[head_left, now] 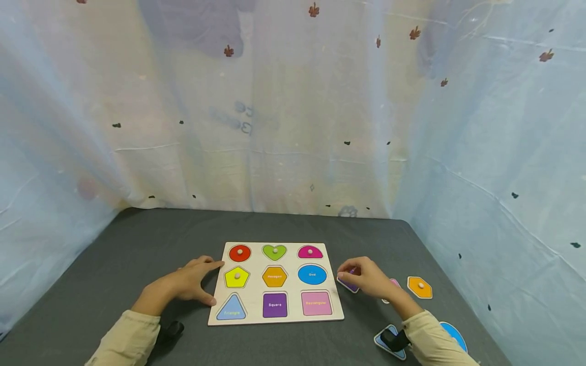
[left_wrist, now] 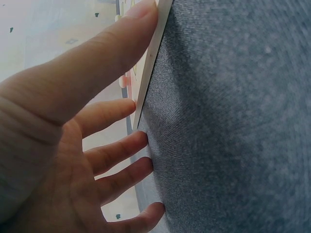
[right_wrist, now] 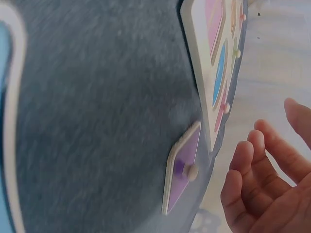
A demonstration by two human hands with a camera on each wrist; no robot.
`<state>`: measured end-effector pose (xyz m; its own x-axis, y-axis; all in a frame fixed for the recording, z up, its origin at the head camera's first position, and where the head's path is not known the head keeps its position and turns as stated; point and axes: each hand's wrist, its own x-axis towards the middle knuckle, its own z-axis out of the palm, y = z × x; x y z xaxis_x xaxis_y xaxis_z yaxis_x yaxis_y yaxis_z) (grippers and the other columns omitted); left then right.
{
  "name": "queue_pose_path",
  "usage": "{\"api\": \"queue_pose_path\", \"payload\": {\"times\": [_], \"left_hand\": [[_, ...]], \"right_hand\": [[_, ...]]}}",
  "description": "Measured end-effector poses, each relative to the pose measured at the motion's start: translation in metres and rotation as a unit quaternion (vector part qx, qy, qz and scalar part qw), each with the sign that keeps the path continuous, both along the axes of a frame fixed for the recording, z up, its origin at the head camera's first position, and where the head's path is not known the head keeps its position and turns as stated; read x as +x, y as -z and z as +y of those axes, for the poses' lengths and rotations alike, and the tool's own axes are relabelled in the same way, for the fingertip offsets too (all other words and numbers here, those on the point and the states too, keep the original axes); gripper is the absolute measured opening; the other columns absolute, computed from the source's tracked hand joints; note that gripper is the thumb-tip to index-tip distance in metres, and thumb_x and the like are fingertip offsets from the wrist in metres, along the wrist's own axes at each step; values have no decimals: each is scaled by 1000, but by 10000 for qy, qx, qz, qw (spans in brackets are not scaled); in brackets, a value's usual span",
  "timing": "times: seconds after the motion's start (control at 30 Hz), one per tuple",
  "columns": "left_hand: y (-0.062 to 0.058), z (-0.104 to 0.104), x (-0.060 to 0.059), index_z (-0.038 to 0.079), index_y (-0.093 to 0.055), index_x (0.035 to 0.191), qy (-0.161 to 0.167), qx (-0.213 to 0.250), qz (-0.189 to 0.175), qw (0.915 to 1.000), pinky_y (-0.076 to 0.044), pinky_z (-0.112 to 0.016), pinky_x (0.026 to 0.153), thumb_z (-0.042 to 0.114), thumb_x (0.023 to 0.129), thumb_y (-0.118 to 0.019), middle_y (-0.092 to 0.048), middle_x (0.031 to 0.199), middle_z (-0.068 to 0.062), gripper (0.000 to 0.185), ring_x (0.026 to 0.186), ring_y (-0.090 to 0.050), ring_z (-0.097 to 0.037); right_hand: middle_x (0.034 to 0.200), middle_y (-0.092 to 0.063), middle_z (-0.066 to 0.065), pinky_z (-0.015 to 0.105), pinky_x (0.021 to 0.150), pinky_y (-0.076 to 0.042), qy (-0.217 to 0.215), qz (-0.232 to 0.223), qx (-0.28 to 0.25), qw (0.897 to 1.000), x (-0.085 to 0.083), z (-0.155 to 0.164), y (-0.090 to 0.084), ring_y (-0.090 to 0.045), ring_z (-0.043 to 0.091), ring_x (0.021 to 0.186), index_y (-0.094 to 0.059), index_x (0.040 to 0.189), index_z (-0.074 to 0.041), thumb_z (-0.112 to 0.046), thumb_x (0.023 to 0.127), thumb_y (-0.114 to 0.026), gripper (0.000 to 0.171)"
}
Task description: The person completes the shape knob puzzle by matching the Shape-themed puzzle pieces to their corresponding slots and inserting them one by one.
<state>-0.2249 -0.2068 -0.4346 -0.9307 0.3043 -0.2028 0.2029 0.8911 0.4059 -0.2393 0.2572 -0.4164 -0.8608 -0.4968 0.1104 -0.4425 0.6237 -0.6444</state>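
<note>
A pale wooden shape-puzzle board [head_left: 254, 305] lies flat on the dark cloth. My left hand [head_left: 191, 280] rests at its left side, thumb and index finger touching the edge, the other fingers spread; the left wrist view shows this contact on the board's edge [left_wrist: 148, 68]. Beyond the board's right side, a loose purple square piece [right_wrist: 181, 180] with a round knob lies on the cloth. My right hand [head_left: 368, 277] hovers over this piece with fingers loosely bent, holding nothing. In the right wrist view a gap separates the fingertips [right_wrist: 241, 154] from the knob.
Knobbed red circle [head_left: 235, 255], green heart [head_left: 269, 250], magenta half-circle [head_left: 303, 253] and yellow pentagon [head_left: 230, 277] sit in the board. Loose at right lie an orange hexagon [head_left: 414, 291], blue oval [head_left: 454, 334], partly hidden pink piece [head_left: 394, 282] and blue triangle-like piece [head_left: 400, 354].
</note>
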Motion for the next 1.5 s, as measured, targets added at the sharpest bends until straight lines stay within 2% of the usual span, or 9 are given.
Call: {"api": "queue_pose_path", "payload": {"times": [0.23, 0.37, 0.6, 0.77, 0.87, 1.1, 1.27, 1.43, 1.5], "left_hand": [[1, -1, 0, 14, -45, 153, 22, 36, 3, 10000, -29, -79, 104, 38, 66, -94, -43, 149, -19, 102, 134, -43, -42], [1, -1, -1, 14, -45, 153, 35, 35, 19, 10000, -30, -79, 104, 38, 66, -94, -44, 149, -19, 102, 135, -43, -42], [4, -3, -1, 14, -46, 152, 7, -25, 13, 10000, -32, -77, 104, 39, 66, -95, -45, 148, -18, 102, 132, -45, -40], [4, -2, -2, 14, -46, 152, 5, -39, 20, 10000, -31, -78, 104, 39, 66, -95, -45, 147, -18, 102, 131, -45, -40], [3, -1, -2, 14, -46, 152, 19, -40, 30, 10000, -31, -78, 103, 39, 66, -95, -45, 147, -18, 101, 131, -45, -40], [2, 0, -2, 14, -47, 152, -20, -76, 25, 10000, -33, -76, 104, 38, 66, -95, -45, 147, -18, 101, 131, -46, -39], [2, 0, -2, 14, -46, 152, -19, -41, 6, 10000, -33, -76, 104, 38, 66, -95, -45, 147, -18, 102, 131, -45, -39], [1, -1, -1, 13, -46, 152, 33, 2, 31, 10000, -32, -77, 104, 38, 66, -95, -45, 147, -19, 102, 132, -45, -41], [0, -1, 0, 13, -46, 152, 38, 0, 41, 10000, -33, -76, 104, 38, 66, -94, -45, 147, -19, 102, 131, -45, -40]], "right_hand": [[96, -73, 10, 21, 63, -50, 96, 80, -2, 9999, 1, 18, -2, -61, 18, 73, -74, 107, -1, -22, 98, -67, 24], [96, -73, 7, 21, 65, -51, 245, 227, 79, 9994, 1, 29, -2, -61, 14, 75, -74, 108, -1, -24, 98, -67, 26], [95, -73, 12, 22, 64, -52, 192, 549, -34, 9983, 6, 46, 0, -64, 19, 72, -73, 106, 2, -17, 98, -66, 22], [97, -72, 21, 24, 56, -51, 232, 400, -267, 9986, 9, 59, -2, -62, 9, 69, -71, 108, 6, -13, 98, -65, 22], [100, -71, 25, 27, 56, -53, 300, 250, -333, 9987, 11, 67, -3, -62, 5, 70, -70, 110, 8, -12, 99, -64, 24], [99, -72, 26, 28, 63, -57, 308, 433, -393, 9978, 12, 84, 2, -65, 4, 73, -69, 108, 11, -9, 99, -62, 23], [102, -71, 27, 28, 66, -59, 488, 302, -372, 9977, 13, 97, 5, -68, 5, 76, -68, 111, 12, -10, 101, -60, 25], [101, -72, 22, 22, 63, -54, 820, 318, -234, 9958, 14, 107, 4, -63, 2, 76, -69, 112, 9, -10, 100, -61, 24], [98, -72, 19, 22, 58, -51, 867, 346, -235, 9954, 15, 112, 4, -60, 1, 72, -69, 111, 10, -9, 99, -62, 24]]}}
